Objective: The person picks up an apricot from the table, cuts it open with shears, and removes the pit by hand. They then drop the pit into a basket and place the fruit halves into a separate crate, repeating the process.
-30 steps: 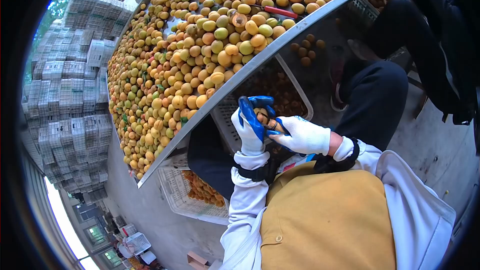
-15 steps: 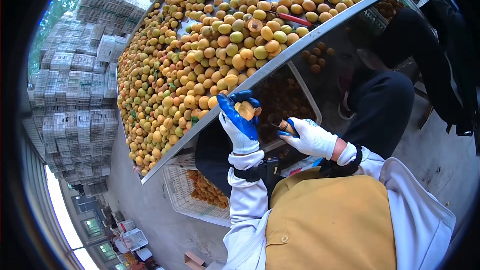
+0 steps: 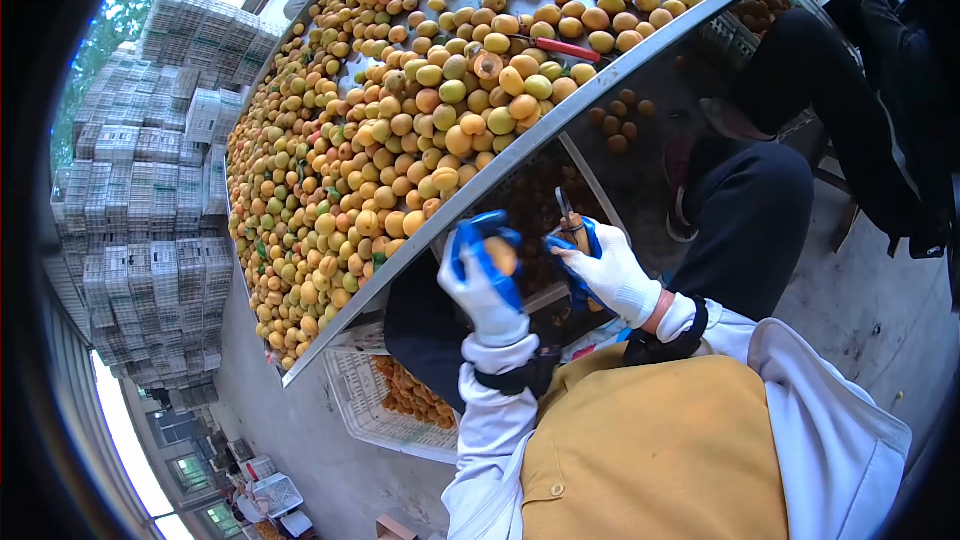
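Note:
My left hand (image 3: 487, 275), in a white glove with a blue coated palm, is closed around an apricot (image 3: 502, 256). Motion blurs its fingers, which partly cover the fruit. To its right, my right hand (image 3: 600, 265) wears a matching glove and grips a small tool with a wooden handle (image 3: 575, 229). A thin metal loop (image 3: 562, 202) sticks up from that handle. Both hands are apart, just below the metal edge (image 3: 455, 210) of a table heaped with apricots (image 3: 345, 215).
A red-handled tool (image 3: 566, 48) lies among the fruit. Under the table stands a white crate (image 3: 355, 395) holding orange fruit pieces (image 3: 410, 395). Stacked crates (image 3: 150, 180) rise at the left. Another person's dark-trousered leg (image 3: 755, 210) is at the right.
My left hand has turned and curled over the apricot, which lay exposed in the palm before. My right hand has swung the tool so its metal loop points upward. The view has shifted slightly.

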